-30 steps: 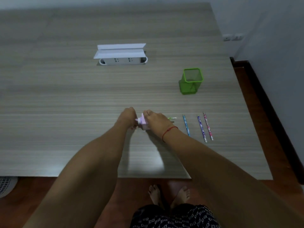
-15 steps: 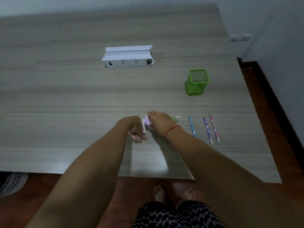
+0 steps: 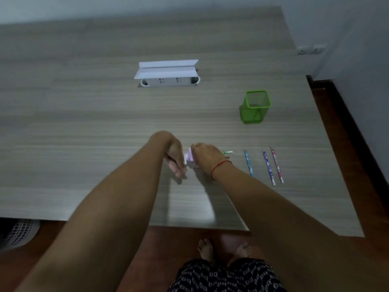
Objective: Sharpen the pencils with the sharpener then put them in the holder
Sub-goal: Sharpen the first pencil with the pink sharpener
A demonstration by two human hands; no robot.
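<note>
A small pink and white sharpener [image 3: 189, 158] stands on the table between my hands. My right hand [image 3: 207, 155] is closed over its top and right side. A green pencil [image 3: 227, 152] pokes out to the right from under that hand. My left hand [image 3: 175, 157], blurred by motion, is closed at the sharpener's left side, seemingly on its crank, fingers pointing down toward me. Three more pencils lie side by side on the right: blue [image 3: 248, 163], purple [image 3: 268, 167] and pink [image 3: 277, 164]. The green mesh holder [image 3: 255, 107] stands upright behind them and looks empty.
A white power strip box [image 3: 167, 73] with its lid up sits mid-table, further back. The table's right edge [image 3: 328, 144] runs close to the pencils. A white basket [image 3: 20, 232] stands on the floor at the left. My bare feet show below the front edge.
My left hand has swung from the sharpener's upper left down toward me, its fingers now pointing down. My right hand stays on the sharpener. The view has shifted slightly.
</note>
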